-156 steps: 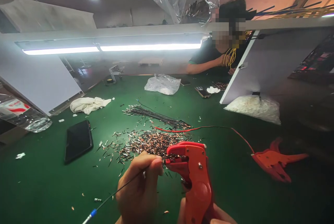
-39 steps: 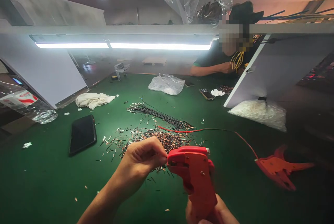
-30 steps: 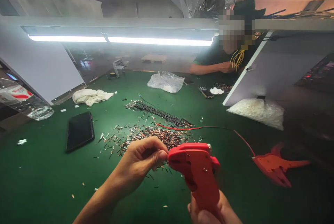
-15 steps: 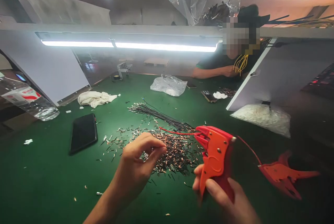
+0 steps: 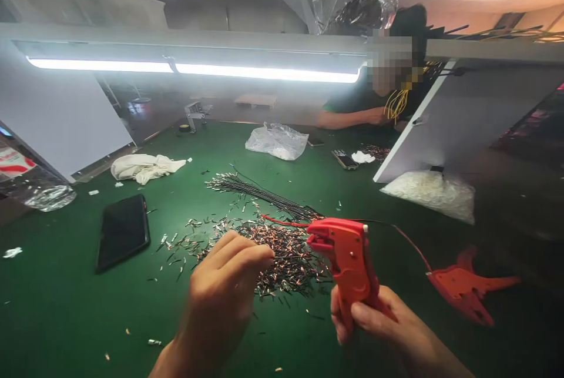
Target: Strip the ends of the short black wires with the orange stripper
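My right hand (image 5: 370, 316) is wrapped round the handles of a red-orange wire stripper (image 5: 348, 254), whose jaws point left. My left hand (image 5: 231, 284) is closed in a pinch on a thin dark wire (image 5: 291, 257), which reaches right toward the jaws; whether it enters them I cannot tell. Beneath lies a heap of short cut wire bits (image 5: 282, 281), black with copper-coloured ends. Behind it rests a bundle of black wires (image 5: 259, 191) with metal tips at the left. A red wire (image 5: 282, 221) curves just left of the stripper's jaws.
A second orange wire stripper (image 5: 469, 287) lies at the right. Around the green table (image 5: 66, 307) are a black phone (image 5: 123, 232), white cloth (image 5: 145, 167), clear plastic bag (image 5: 277, 141), filled bag (image 5: 434, 193) and water bottle (image 5: 44, 187). A co-worker (image 5: 352, 113) holds yellow wires opposite.
The view has shifted slightly to the right. My right hand has turned the stripper more upright and brought it closer to my left hand, which has rolled so its back shows more.
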`<state>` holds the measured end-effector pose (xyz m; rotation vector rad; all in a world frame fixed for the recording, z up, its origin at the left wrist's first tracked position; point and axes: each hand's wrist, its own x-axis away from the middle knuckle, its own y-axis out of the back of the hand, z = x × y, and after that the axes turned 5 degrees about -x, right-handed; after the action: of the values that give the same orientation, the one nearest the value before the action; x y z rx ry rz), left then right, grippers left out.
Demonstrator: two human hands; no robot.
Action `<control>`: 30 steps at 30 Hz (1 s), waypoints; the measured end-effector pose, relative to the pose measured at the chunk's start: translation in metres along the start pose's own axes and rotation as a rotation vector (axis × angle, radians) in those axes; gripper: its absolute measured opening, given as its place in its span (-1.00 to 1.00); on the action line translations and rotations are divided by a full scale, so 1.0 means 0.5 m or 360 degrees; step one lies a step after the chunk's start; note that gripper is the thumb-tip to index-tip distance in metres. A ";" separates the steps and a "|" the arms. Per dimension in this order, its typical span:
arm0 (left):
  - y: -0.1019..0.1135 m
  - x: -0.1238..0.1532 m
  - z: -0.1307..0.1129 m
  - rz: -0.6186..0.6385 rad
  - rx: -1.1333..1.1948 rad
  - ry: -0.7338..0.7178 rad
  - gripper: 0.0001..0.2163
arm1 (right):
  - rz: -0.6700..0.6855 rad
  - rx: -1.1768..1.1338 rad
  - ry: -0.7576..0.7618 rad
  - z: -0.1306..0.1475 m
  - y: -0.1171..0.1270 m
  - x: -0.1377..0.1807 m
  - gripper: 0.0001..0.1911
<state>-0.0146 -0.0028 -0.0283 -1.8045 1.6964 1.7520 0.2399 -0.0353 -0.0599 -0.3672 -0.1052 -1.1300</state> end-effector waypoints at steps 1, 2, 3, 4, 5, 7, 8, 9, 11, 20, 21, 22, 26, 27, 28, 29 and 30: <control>0.002 0.000 0.001 0.0003 0.0039 0.0079 -0.82 | 0.0065 -0.0068 -0.0041 0.002 -0.004 0.004 -0.53; 0.004 0.001 0.001 0.0013 0.0073 0.0156 -0.83 | 0.0124 -0.0105 -0.0080 0.002 -0.007 0.006 -0.52; 0.006 0.001 0.001 0.0037 0.0101 0.0231 -0.83 | 0.0183 -0.0137 -0.0114 0.001 -0.009 0.007 -0.51; 0.007 0.001 0.000 0.0045 0.0126 0.0290 -0.84 | 0.0246 -0.0175 -0.0140 -0.002 -0.012 0.008 -0.51; 0.008 0.000 -0.001 0.0053 0.0155 0.0335 -0.84 | 0.0301 -0.0214 -0.0158 -0.004 -0.015 0.008 -0.51; 0.009 -0.004 -0.006 0.0076 0.0229 0.0366 -0.83 | 0.0370 -0.0271 -0.0160 -0.010 -0.020 0.008 -0.51; 0.008 -0.007 -0.010 0.0091 0.0268 0.0370 -0.83 | 0.0387 -0.0290 -0.0153 -0.013 -0.022 0.008 -0.51; 0.007 -0.009 -0.013 0.0102 0.0300 0.0374 -0.83 | 0.0397 -0.0304 -0.0143 -0.016 -0.023 0.008 -0.52; 0.005 -0.014 -0.019 0.0130 0.0344 0.0389 -0.82 | 0.0406 -0.0323 -0.0128 -0.021 -0.025 0.008 -0.52; 0.017 -0.014 -0.012 0.0112 0.0270 0.0379 -0.86 | 0.0525 -0.0246 -0.0111 -0.028 -0.025 -0.010 -0.47; 0.019 -0.014 -0.011 0.0117 0.0243 0.0377 -0.87 | 0.0530 -0.0239 -0.0103 -0.026 -0.025 -0.011 -0.45; 0.021 -0.014 -0.010 0.0132 0.0223 0.0369 -0.87 | 0.0523 -0.0235 -0.0095 -0.023 -0.026 -0.010 -0.45; 0.021 -0.013 -0.012 0.0130 0.0285 0.0304 -0.85 | 0.0405 -0.0355 -0.0100 -0.017 -0.032 0.002 -0.51; 0.020 -0.013 -0.014 0.0124 0.0314 0.0298 -0.84 | 0.0368 -0.0412 -0.0110 -0.018 -0.033 0.005 -0.50; 0.019 -0.013 -0.015 0.0122 0.0334 0.0297 -0.84 | 0.0339 -0.0459 -0.0117 -0.021 -0.033 0.006 -0.45; 0.018 -0.013 -0.016 0.0131 0.0341 0.0292 -0.83 | 0.0331 -0.0494 -0.0126 -0.024 -0.034 0.007 -0.38; 0.017 -0.014 -0.017 0.0142 0.0337 0.0279 -0.83 | 0.0336 -0.0517 -0.0143 -0.027 -0.033 0.006 -0.33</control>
<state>-0.0135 -0.0077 -0.0152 -1.8603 1.9728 1.4151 0.2248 -0.0484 -0.0680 -0.7029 0.0392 -0.9207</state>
